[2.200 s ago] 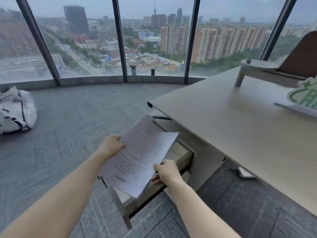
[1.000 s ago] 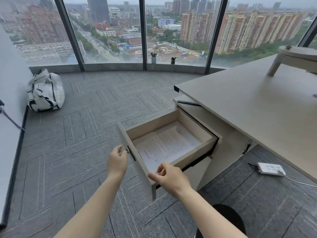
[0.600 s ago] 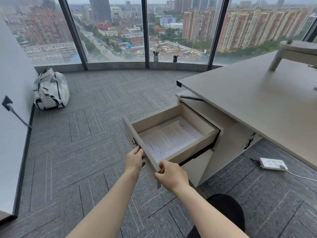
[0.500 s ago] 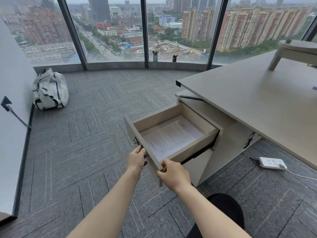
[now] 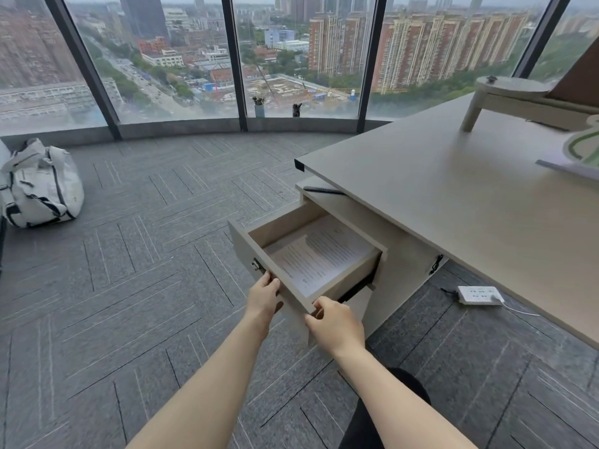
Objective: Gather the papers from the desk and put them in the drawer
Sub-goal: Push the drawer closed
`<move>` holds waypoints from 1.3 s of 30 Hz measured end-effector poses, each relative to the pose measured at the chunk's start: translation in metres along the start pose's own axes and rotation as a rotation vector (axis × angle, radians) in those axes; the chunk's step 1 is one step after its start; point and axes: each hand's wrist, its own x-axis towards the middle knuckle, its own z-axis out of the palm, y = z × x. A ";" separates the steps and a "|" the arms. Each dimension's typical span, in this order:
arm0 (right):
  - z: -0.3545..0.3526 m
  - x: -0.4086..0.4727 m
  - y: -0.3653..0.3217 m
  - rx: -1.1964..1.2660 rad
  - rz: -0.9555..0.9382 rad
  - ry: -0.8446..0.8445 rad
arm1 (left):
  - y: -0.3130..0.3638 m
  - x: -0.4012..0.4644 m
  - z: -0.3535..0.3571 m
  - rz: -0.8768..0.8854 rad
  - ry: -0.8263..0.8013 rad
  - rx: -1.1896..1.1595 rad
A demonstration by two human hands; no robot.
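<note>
Printed white papers [image 5: 319, 254] lie flat inside the open beige wooden drawer [image 5: 240, 244], just beyond both hands. The left hand [image 5: 264, 298] presses loosely curled fingers against the drawer's front while the right hand [image 5: 335, 324] pinches its near corner. Filing looks done; closing likely remains.

Single view, from camera on my head. Looks forward and down, wide angle, lines bowed at edges. Drawer [image 5: 311, 254] sits centre frame, near, just past my forearms rising from bottom edge. Desk [image 5: 470, 202] runs right of drawer. Windows [image 5: 301, 56] span top, well beyond drawer. No second view, nothing shared.
</note>
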 end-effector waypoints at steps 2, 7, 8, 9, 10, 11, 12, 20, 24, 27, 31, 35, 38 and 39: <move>-0.006 0.006 0.006 0.009 0.029 0.019 | 0.003 0.007 0.011 -0.004 -0.016 -0.010; -0.018 0.023 0.022 0.027 0.123 0.062 | 0.009 0.027 0.038 -0.027 -0.057 -0.004; -0.021 0.027 0.026 0.033 0.142 0.071 | 0.010 0.031 0.044 -0.028 -0.065 0.005; -0.023 0.031 0.030 0.041 0.161 0.078 | 0.010 0.035 0.049 -0.032 -0.072 0.008; -0.025 0.034 0.034 0.052 0.183 0.081 | 0.011 0.039 0.055 -0.037 -0.079 0.005; -0.028 0.038 0.038 0.065 0.209 0.084 | 0.012 0.044 0.060 -0.042 -0.088 -0.001; -0.029 0.041 0.042 0.080 0.241 0.089 | 0.013 0.048 0.065 -0.049 -0.096 -0.008; -0.042 0.072 0.065 0.327 0.401 0.165 | 0.023 0.072 0.107 -0.099 -0.145 -0.072; -0.047 0.087 0.075 0.389 0.440 0.190 | 0.030 0.078 0.127 -0.116 -0.161 -0.114; -0.052 0.096 0.081 0.403 0.437 0.216 | 0.033 0.085 0.140 -0.123 -0.161 -0.121; -0.053 0.107 0.086 0.403 0.436 0.217 | 0.037 0.093 0.151 -0.138 -0.152 -0.162; -0.054 0.115 0.089 0.439 0.419 0.235 | 0.043 0.097 0.161 -0.162 -0.161 -0.205; -0.059 0.121 0.092 0.488 0.409 0.269 | 0.047 0.099 0.170 -0.174 -0.188 -0.226; -0.060 0.123 0.092 0.492 0.412 0.277 | 0.048 0.100 0.173 -0.179 -0.188 -0.235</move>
